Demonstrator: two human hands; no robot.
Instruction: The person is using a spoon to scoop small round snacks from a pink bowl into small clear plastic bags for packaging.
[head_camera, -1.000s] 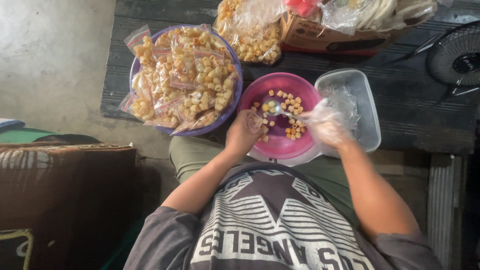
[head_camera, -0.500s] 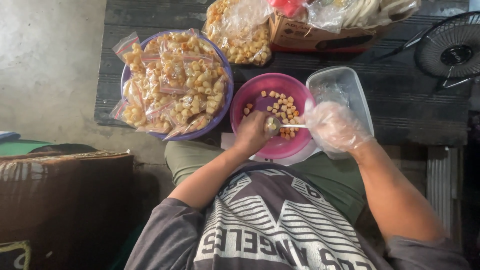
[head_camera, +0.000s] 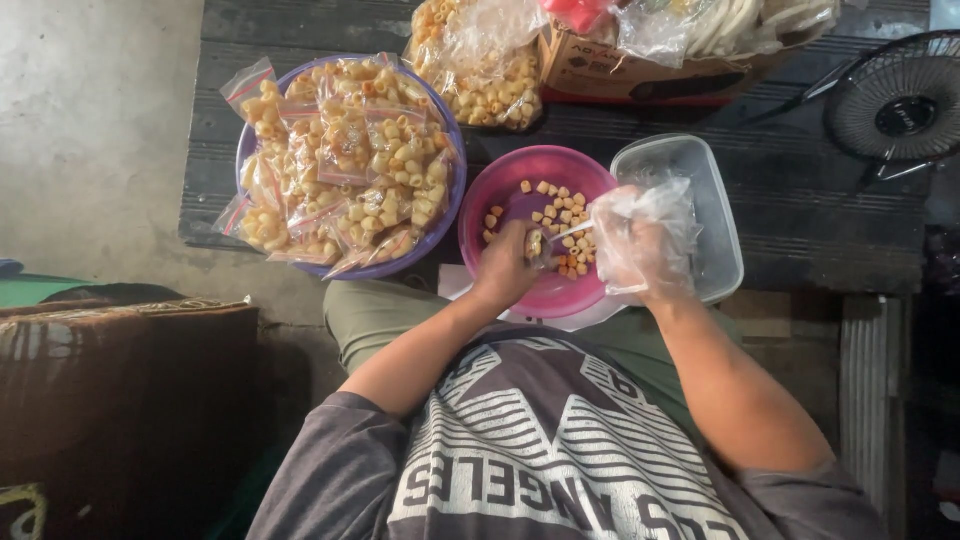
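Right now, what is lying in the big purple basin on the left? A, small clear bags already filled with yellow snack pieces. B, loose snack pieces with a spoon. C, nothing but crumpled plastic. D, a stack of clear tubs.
A: the purple basin is heaped with small filled bags of yellow ring-shaped pieces, while the loose pieces lie in the pink bowl beside it.

Soft, even daylight falls from above; the concrete floor (head_camera: 95, 130) at top left is brightest. Bottom left and right edges sink into shadow. Focus is fairly sharp; the gloved hand (head_camera: 640, 245) blurs slightly.
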